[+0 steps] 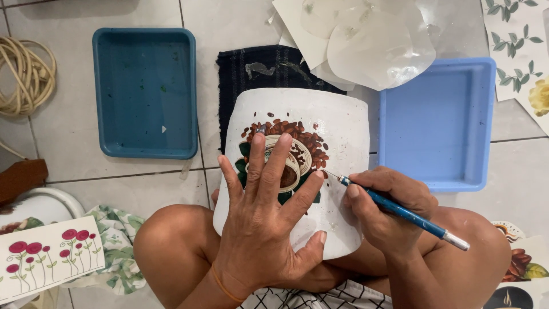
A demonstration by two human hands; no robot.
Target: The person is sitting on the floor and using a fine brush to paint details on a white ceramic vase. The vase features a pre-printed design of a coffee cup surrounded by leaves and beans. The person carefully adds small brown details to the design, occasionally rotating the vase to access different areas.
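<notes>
Left hand point(264, 229): it is lying flat and spread wide on the white pot point(320, 123), fingers fanned over the coffee-cup picture point(286, 160); it is pressing, not gripping anything.
Right hand point(384, 209): it is closing its fingers round a blue-handled craft knife point(400, 212), pen fashion, with the fine tip touching the pot at the right edge of the picture.
White pot: it is resting tilted on the person's lap, between the bare knees, its far rim pointing away over a dark cloth point(260, 71).
Coffee-cup picture: it is sitting on the pot's upper face, a cup ringed with brown beans and green leaves, partly hidden under the left fingers.
Trays: a dark teal tray point(146, 94) is lying on the tiled floor to the left, a lighter blue tray point(440, 123) just to the right of the pot.
Papers: translucent backing sheets point(366, 37) are lying beyond the pot; a sheet of red roses point(48, 257) is lying at lower left.
Cord: a coiled cream cord point(23, 74) is lying at far left.
</notes>
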